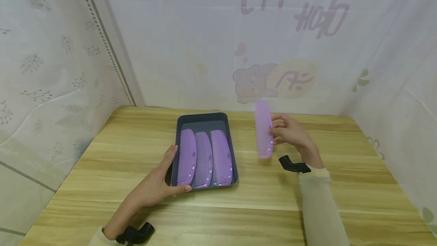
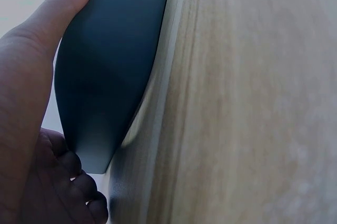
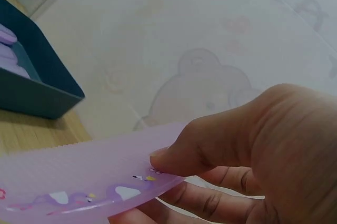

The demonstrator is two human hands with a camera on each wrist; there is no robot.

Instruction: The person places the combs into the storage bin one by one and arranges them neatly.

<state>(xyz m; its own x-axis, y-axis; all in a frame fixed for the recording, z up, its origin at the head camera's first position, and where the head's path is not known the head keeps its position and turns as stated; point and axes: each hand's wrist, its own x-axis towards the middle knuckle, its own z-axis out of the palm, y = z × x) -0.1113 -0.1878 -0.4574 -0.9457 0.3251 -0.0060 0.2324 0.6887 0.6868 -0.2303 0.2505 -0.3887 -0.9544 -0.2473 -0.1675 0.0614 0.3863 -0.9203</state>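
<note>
Three purple combs lie side by side in a dark grey tray (image 1: 202,117), teeth toward the left: a left comb (image 1: 187,156), a middle comb (image 1: 204,159) and a right comb (image 1: 223,156). My left hand (image 1: 153,183) grips the tray's near left corner, its thumb at the front rim and its fingers along the left side. Right of the tray, my right hand (image 1: 290,132) pinches a fourth, lighter purple comb (image 1: 263,130) by its spine. That comb is raised upright, teeth to the left. In the right wrist view, small printed figures run along its spine, beside the thumb (image 3: 174,158).
The tray stands on a wood-grain table (image 1: 259,215). Behind it hangs a pale printed curtain (image 1: 191,29) with a bear (image 1: 250,82); more patterned cloth hangs on both sides. A black strap piece (image 1: 136,234) sits at the left wrist, another strap piece (image 1: 294,164) at the right.
</note>
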